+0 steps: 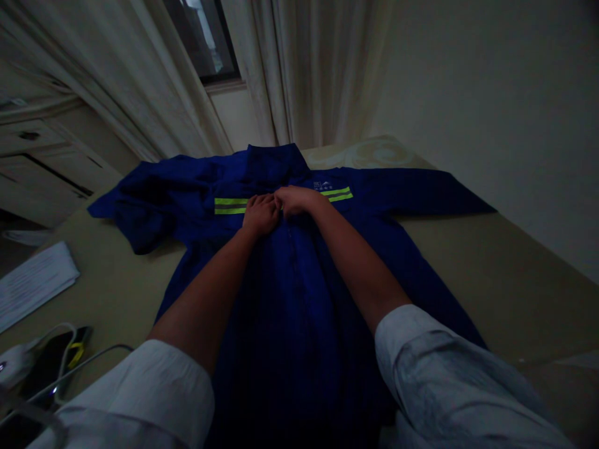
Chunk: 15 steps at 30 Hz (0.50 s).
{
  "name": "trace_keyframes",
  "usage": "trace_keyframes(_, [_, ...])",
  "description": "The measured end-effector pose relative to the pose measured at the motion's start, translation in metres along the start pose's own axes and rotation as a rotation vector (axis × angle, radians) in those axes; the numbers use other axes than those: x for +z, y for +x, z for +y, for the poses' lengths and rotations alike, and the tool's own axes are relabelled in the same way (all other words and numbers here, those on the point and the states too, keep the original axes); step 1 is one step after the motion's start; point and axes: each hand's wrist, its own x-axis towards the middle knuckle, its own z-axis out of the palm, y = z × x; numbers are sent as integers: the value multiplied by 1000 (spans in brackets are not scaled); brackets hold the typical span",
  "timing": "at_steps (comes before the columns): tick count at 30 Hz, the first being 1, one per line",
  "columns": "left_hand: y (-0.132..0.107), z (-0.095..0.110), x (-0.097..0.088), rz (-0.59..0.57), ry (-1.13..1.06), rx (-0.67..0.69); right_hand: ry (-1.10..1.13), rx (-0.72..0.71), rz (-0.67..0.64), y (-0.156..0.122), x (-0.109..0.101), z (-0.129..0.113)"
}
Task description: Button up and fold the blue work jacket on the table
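Navy work jacket (290,299) lies spread face up across a beige padded surface (472,280), probably a bed, with its collar (276,163) at the far end and its sleeves reaching left and right. We see the left hand (262,214) and right hand (294,199) meeting at the centre front, just below the collar, beside a yellow-green reflective stripe (229,206). Both hands touch the cloth with their fingers drawn close, a narrow hold, but we cannot tell whether they truly pinch it or only press on it. The far-left sleeve (140,218) lies bunched, so a hard pull at the centre could drag that fold further out of line. In this dim light, we judge that the dark front edges could easily be misaligned unnoticed. A sweep to the near left could also catch the white cable (47,340) or the black case (56,362) with a yellow strap, and loose papers (32,284) lie just beyond them. The only storage we see is a cream cabinet with shut drawers (42,162) at far left, and their contents are hidden.
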Motion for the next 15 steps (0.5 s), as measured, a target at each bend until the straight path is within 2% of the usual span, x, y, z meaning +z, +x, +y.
trace_keyframes(15, [-1, 5, -5, 2, -15, -24, 10, -39, -27, -3, -1, 1])
